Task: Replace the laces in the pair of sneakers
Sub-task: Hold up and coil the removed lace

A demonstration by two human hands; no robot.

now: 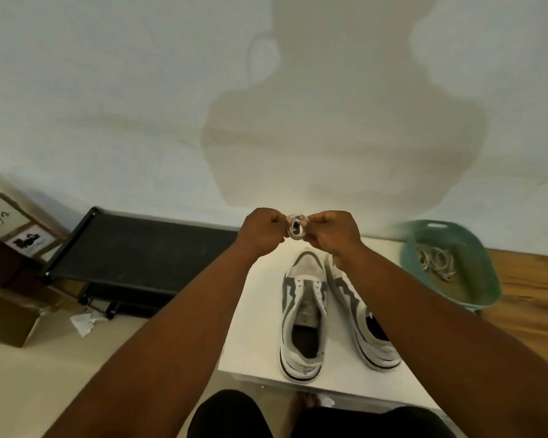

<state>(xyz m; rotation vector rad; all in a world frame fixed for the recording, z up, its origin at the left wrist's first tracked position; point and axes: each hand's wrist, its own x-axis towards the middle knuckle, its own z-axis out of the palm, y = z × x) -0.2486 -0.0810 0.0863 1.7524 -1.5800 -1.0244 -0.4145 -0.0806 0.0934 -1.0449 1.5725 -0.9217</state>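
1. Coiled white lace [295,228] held at 12 o'clock above sneakers [304,314], pinched by left hand [261,230] and right hand [332,233] fingers.
2. Sneakers unlaced, side by side on white counter [253,327].
3. Green basket [487,279] at 2 o'clock holds laces.

Low white table [250,327], bearing a pair of grey-and-white sneakers side by side, toes away: left sneaker [302,314] lace-free with tongue showing, right sneaker [366,327] partly hidden under a forearm. At the far right corner, a teal basket [487,279], perhaps resting on the table's edge, holding loose pale laces [437,259].
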